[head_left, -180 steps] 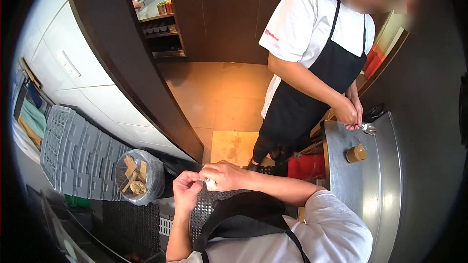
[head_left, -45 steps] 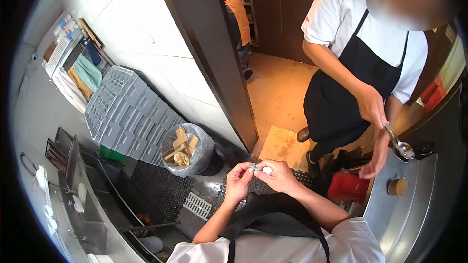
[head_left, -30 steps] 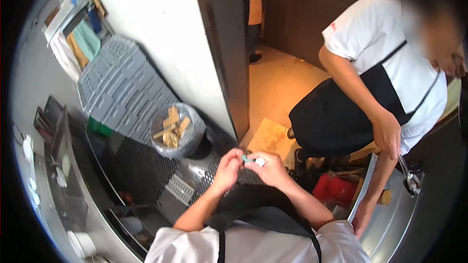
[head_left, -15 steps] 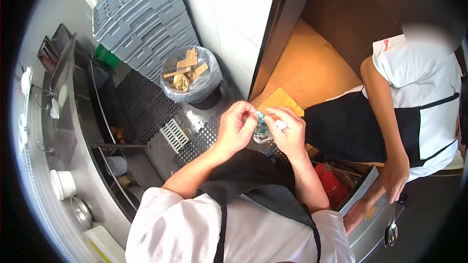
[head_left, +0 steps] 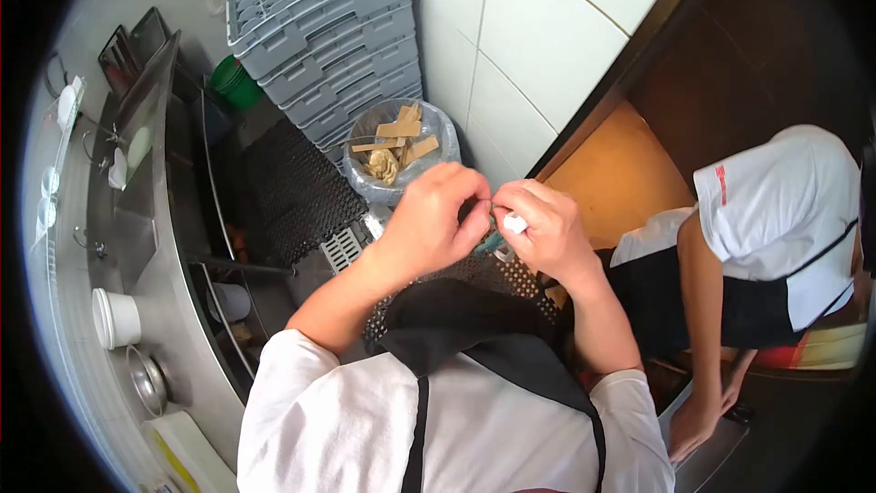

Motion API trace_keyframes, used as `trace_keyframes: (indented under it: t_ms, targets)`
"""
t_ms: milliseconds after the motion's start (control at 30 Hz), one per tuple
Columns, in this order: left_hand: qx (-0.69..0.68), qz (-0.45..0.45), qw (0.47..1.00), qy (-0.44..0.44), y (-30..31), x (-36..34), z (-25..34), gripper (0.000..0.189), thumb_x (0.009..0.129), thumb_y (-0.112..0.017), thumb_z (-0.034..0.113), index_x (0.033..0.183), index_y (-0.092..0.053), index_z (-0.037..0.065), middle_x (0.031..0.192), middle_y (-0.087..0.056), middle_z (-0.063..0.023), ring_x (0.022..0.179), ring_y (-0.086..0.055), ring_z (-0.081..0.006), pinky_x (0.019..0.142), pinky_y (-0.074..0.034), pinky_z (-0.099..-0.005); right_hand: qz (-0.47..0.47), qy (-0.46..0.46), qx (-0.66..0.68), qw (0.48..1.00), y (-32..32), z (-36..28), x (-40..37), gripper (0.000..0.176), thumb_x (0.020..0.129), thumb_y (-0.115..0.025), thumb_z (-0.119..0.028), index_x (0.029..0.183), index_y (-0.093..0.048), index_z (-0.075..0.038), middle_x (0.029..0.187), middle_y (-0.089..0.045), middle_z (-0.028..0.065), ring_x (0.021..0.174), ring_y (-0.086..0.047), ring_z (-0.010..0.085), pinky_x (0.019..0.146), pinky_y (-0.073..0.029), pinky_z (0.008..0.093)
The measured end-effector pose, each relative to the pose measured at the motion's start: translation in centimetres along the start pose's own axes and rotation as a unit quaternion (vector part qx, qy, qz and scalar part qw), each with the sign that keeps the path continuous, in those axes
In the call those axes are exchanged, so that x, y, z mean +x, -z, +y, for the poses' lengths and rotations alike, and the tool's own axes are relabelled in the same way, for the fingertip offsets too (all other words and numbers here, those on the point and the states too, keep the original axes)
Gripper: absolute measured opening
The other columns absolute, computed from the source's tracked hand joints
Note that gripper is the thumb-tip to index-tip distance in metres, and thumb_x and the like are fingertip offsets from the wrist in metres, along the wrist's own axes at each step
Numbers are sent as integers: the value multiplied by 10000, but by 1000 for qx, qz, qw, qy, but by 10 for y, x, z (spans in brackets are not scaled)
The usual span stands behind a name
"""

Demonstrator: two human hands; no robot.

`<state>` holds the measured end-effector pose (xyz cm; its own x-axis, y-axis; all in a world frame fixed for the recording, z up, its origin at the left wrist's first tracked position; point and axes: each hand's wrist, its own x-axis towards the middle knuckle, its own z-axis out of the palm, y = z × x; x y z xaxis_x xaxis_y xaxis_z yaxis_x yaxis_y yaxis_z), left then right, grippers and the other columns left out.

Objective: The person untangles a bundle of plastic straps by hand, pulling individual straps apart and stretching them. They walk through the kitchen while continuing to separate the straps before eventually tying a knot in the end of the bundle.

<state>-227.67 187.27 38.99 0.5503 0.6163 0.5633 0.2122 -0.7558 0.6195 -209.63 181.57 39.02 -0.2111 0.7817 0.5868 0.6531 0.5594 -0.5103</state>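
My left hand (head_left: 436,221) is closed, thumb and fingertips pinched together, meeting the right fingertips in front of my chest. What lies in its pinch is too small to make out. Closed as well, my right hand (head_left: 552,230) has a small white piece (head_left: 515,222) poking out between its fingers. Something thin and blue-green (head_left: 491,242) shows just below the fingertips, partly hidden by the hands. Beneath both forearms is my black apron (head_left: 465,310).
Ahead, grey dish racks (head_left: 319,27) stand stacked beside a lined bin (head_left: 440,123) of cardboard scraps. A steel counter (head_left: 187,310) runs along the left, with a white tub (head_left: 117,318) on it. At right, a co-worker (head_left: 776,219) bends over, arms reaching down.
My view has turned rightward. My hands have risen slightly and the blue-green thing shows less. The co-worker has bent lower, and the spoon-like utensils near their hand are out of sight.
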Motion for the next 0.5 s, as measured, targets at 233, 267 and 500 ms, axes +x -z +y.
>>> trace_keyframes:
  t_ms: [233, 267, 500]
  targets:
    - [-167, -72, 969, 169, 16, -2, -29, 102, 911, -486, 119, 923, -485, 18, 729, -521, -81, 648, -513, -197, 592, -426, -346, -39, 29, 111, 993, -19, 14, 44, 109, 788, -695, -5, 873, -628, -7, 788, -636, 104, 630, -599, 206, 559, -467, 305]
    - [-222, -86, 948, 209, 17, -5, -34, 116, 932, -469, 140, 932, -484, 25, 729, -513, -53, 639, -493, -163, 587, -418, -333, -57, 15, 146, 988, -23, 19, 46, 113, 797, -692, -9, 888, -624, -4, 803, -639, 103, 642, -602, 205, 565, -464, 301]
    - [-634, 61, 680, 363, 9, 4, -66, 245, 952, -539, 299, 1017, -505, 66, 897, -536, -15, 727, -473, -126, 652, -394, -265, -77, -158, 497, 850, -69, 72, 74, 73, 888, -664, -87, 942, -653, -39, 865, -664, 51, 707, -604, 197, 657, -469, 251]
